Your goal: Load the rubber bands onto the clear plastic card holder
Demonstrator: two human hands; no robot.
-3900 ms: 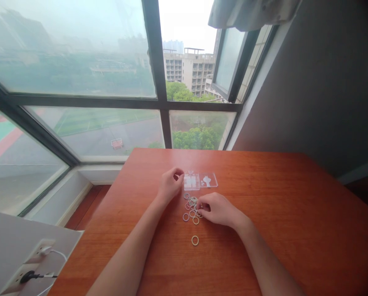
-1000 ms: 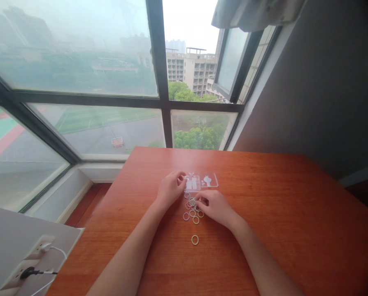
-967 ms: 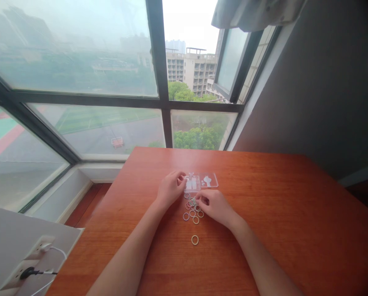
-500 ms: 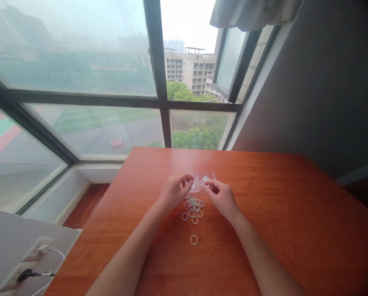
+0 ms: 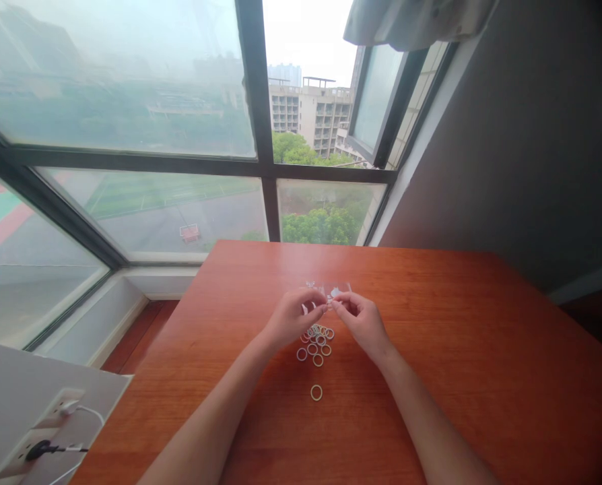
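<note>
My left grip (image 5: 297, 316) and right grip (image 5: 363, 322) nearly meet; I can't tell whether either holds anything. Loose rings (image 5: 318, 360) lie just nearside of both, a clear case (image 5: 337, 292) beyond; dipping either could scatter the rings.

Wooden table (image 5: 432, 350): rings (image 5: 317, 341), 1 clear case (image 5: 337, 292).

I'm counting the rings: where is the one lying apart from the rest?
In the head view, the lone ring lies on the table, low and just right of centre, below the other rings.
</note>
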